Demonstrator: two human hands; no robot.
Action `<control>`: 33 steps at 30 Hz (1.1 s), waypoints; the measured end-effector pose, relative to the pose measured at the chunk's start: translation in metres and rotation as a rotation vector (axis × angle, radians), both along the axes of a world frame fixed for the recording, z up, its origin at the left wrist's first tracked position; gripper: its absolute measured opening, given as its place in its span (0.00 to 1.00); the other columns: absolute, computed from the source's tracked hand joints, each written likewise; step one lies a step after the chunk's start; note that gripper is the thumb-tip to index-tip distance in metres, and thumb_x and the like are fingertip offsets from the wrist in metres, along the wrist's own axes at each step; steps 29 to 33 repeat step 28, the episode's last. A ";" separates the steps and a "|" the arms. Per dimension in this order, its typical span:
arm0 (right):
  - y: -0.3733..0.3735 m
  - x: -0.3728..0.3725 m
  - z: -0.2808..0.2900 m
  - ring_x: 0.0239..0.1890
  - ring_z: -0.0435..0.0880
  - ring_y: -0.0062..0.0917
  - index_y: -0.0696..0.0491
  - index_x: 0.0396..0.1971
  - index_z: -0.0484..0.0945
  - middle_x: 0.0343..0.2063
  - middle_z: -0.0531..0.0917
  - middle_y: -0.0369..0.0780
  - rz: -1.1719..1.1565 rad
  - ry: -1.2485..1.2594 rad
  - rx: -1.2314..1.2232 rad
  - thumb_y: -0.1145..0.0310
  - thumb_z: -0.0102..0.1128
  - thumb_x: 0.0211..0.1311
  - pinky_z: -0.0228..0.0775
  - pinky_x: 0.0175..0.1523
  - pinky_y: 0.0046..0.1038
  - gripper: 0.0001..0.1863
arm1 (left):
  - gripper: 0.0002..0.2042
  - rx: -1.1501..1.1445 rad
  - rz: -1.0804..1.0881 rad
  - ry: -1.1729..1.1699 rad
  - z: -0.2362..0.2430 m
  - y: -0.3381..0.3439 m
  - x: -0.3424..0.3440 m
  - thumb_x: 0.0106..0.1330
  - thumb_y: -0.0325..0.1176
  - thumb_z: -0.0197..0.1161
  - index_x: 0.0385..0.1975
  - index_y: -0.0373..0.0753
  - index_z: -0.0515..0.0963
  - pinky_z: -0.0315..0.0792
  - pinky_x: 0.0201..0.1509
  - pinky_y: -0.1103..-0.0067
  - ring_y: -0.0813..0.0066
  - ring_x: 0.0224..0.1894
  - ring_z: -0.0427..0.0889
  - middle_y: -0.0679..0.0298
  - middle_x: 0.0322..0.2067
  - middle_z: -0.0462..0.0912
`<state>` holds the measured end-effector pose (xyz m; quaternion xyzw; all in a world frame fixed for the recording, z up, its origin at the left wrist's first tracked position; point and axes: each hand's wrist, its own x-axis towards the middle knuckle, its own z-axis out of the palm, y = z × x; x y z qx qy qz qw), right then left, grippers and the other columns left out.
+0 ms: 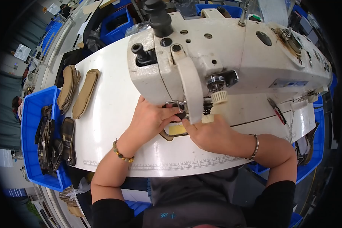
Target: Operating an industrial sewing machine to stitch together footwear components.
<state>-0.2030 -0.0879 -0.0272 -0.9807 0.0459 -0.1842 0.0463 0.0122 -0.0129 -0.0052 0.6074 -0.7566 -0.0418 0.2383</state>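
Note:
At the needle area of a white sewing machine [161, 81], my left hand [150, 118] pinches a small dark workpiece [180, 113] between thumb and fingers. From the other side my right hand [212, 135] comes in, its index finger and thumb against the same piece near the presser foot. Its remaining fingers are curled and partly hidden. Below the fingertips a tan-edged curved part [166, 136] shows beside a yellow patch [176, 130] on the machine bed. My hands and the machine head cover most of the workpiece.
Two stacks of tan sole-shaped pieces [86, 94] lie at the left on the white table [110, 95]. A dark stack [68, 138] rests beside a blue bin [34, 159] of dark pieces. Red-and-black thread snips [277, 111] lie at right, near another blue bin [311, 163].

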 end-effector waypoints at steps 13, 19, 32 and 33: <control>-0.002 0.000 0.005 0.12 0.78 0.26 0.63 0.46 0.81 0.11 0.77 0.37 0.006 0.004 0.028 0.73 0.59 0.52 0.66 0.17 0.30 0.20 | 0.12 0.165 -0.028 0.417 -0.006 -0.009 0.007 0.43 0.34 0.76 0.30 0.43 0.88 0.72 0.52 0.69 0.61 0.39 0.83 0.64 0.31 0.87; -0.004 0.000 0.001 0.12 0.77 0.26 0.62 0.44 0.82 0.11 0.77 0.37 0.006 -0.027 0.001 0.73 0.60 0.50 0.65 0.17 0.30 0.19 | 0.12 0.133 -0.001 0.299 -0.013 -0.006 0.007 0.45 0.39 0.76 0.31 0.46 0.89 0.67 0.55 0.69 0.66 0.40 0.82 0.68 0.30 0.86; -0.011 0.004 -0.007 0.14 0.79 0.28 0.57 0.36 0.82 0.13 0.77 0.37 -0.055 -0.073 -0.067 0.70 0.64 0.45 0.67 0.18 0.32 0.15 | 0.13 0.144 0.042 0.137 -0.003 -0.003 0.002 0.46 0.41 0.75 0.33 0.49 0.89 0.64 0.52 0.70 0.68 0.39 0.81 0.71 0.29 0.86; -0.011 0.004 -0.007 0.14 0.79 0.28 0.57 0.36 0.82 0.13 0.77 0.37 -0.055 -0.073 -0.067 0.70 0.64 0.45 0.67 0.18 0.32 0.15 | 0.13 0.144 0.042 0.137 -0.003 -0.003 0.002 0.46 0.41 0.75 0.33 0.49 0.89 0.64 0.52 0.70 0.68 0.39 0.81 0.71 0.29 0.86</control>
